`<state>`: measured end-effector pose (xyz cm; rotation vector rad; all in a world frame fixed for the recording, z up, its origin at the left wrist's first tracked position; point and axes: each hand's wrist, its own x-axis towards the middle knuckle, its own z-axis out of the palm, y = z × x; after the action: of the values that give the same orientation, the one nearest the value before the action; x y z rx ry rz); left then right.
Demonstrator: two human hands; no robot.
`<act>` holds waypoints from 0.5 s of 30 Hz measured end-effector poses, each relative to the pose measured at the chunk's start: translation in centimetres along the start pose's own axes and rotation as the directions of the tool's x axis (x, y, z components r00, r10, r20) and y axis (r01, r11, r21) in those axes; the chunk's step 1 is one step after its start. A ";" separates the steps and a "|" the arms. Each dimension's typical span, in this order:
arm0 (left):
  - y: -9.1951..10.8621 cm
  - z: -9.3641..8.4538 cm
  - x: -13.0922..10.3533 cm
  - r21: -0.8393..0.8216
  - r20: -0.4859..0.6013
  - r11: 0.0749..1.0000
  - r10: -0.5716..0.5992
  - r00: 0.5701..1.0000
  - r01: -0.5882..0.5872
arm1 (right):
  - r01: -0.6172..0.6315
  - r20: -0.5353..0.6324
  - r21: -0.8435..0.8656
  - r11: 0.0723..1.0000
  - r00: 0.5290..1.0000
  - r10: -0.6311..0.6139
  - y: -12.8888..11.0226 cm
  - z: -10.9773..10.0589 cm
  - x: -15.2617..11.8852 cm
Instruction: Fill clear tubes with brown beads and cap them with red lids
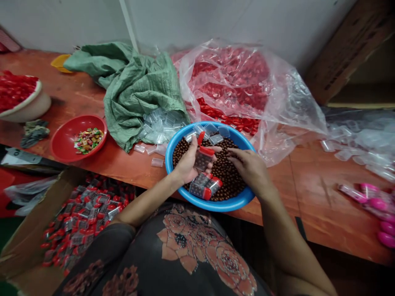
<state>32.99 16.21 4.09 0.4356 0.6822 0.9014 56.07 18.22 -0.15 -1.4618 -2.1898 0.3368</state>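
Observation:
A blue basin on the table holds many small brown balls. My left hand is over its left side, closed around a clear container with a red top, whose red flap stands up. Below that hand, several filled containers with red caps lie on the balls. My right hand hovers over the basin's right side, fingers bent toward the balls; whether anything is between its fingertips is hidden. Clear empty containers rest at the basin's far edge.
A plastic bag of red parts lies behind the basin, beside a green cloth. Left are clear containers, a red bowl and a white bowl. Lower left, a carton holds filled containers. Pink items lie right.

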 end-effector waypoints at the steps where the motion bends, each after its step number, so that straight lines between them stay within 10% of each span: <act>1: -0.2 0.1 0.0 0.023 -0.004 1.000 -0.003 1.000 0.003 | -0.044 -0.062 0.121 0.992 0.997 0.052 -0.9 -0.3 -0.1; 6: -1.7 1.0 0.4 0.171 -0.071 0.985 0.035 0.997 -0.023 | -0.075 -0.243 0.529 0.845 0.941 0.235 -6.3 -1.2 -0.4; 15: -2.8 2.0 -0.1 0.267 -0.162 0.964 0.061 0.985 -0.016 | 0.085 -0.209 0.490 0.868 0.978 0.022 -8.2 -1.4 -1.5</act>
<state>35.91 14.46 3.83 0.6172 0.9595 0.8941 50.73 13.51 4.37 -1.1137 -1.7791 0.6521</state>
